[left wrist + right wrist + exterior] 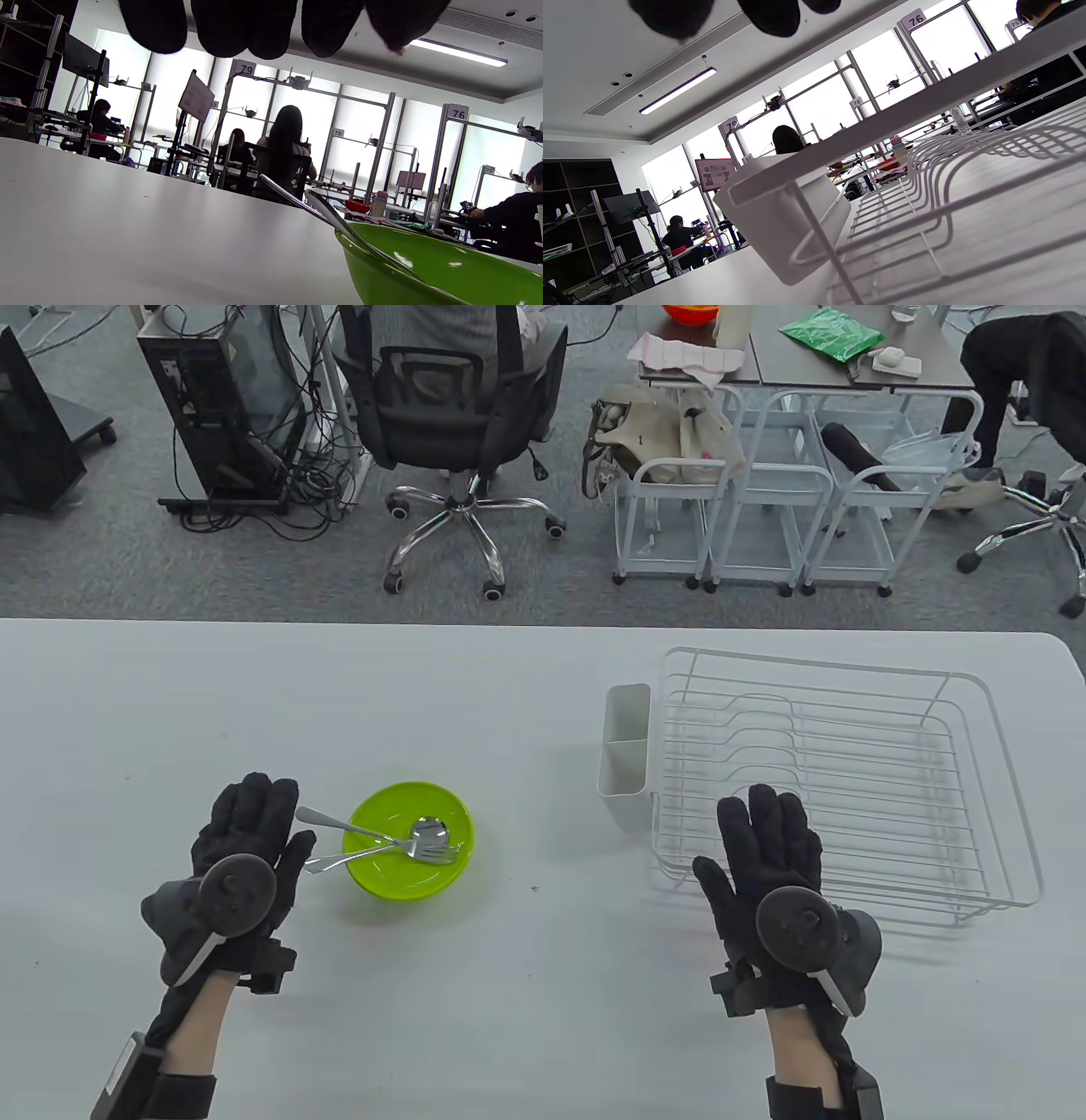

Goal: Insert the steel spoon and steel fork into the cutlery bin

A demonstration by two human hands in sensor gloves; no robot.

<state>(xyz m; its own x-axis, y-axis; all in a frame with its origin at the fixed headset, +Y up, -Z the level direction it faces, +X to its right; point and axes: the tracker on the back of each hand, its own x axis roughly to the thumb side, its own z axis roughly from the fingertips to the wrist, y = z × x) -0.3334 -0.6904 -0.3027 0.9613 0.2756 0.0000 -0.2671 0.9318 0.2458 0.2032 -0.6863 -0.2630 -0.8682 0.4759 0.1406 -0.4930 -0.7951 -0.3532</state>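
Note:
A steel spoon (pixel 424 830) and a steel fork (pixel 434 855) lie crossed in a green bowl (pixel 380 875), their handles sticking out over its left rim. My left hand (pixel 246 836) lies flat and open just left of the bowl, fingertips by the handle ends, holding nothing. The white cutlery bin (pixel 625 755) hangs on the left end of a white wire dish rack (pixel 848 780). My right hand (pixel 768 848) is open over the rack's front left corner, holding nothing. The left wrist view shows the bowl (pixel 424 271) and the handles (pixel 322 209); the right wrist view shows the bin (pixel 780 220).
The grey table (pixel 509 984) ends at its far edge, with office chairs and carts beyond. The rack takes up the table's right part.

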